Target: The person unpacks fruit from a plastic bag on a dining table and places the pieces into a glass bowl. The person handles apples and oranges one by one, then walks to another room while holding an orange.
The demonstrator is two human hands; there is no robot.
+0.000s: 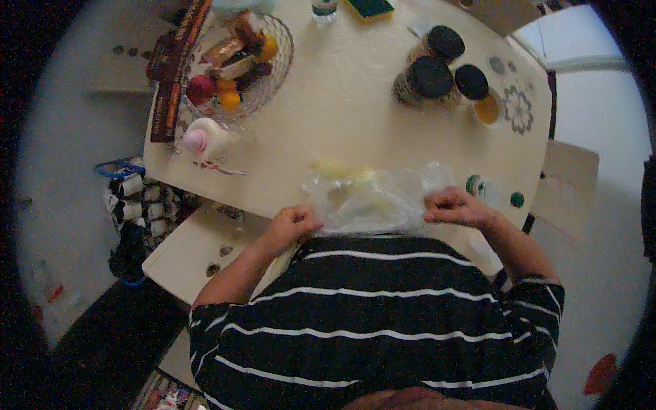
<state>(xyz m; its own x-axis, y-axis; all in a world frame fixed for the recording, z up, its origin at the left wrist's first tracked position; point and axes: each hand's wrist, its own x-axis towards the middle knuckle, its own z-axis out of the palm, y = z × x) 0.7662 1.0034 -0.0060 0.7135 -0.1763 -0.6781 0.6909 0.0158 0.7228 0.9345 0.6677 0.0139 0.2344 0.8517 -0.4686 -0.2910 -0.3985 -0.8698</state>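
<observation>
A clear plastic bag (376,205) is spread between my two hands at the near edge of the table, with yellowish contents at its far side. My left hand (294,223) pinches the bag's left near corner. On the opposite side, my right hand (456,207) is closed on the right edge. Just beyond that hand is a crumpled clear part of plastic (436,174). To its right lie a clear bottle with a green label (479,187) and a green cap (517,199). What exactly is inside the bag is blurred.
A glass bowl of fruit and packets (284,66) stands at the far left, near a white bottle with a pink top (205,138). Several dark-lidded jars (430,77) stand at the far right. A green and yellow sponge (370,9) lies at the far edge. A chair seat (189,256) is at left.
</observation>
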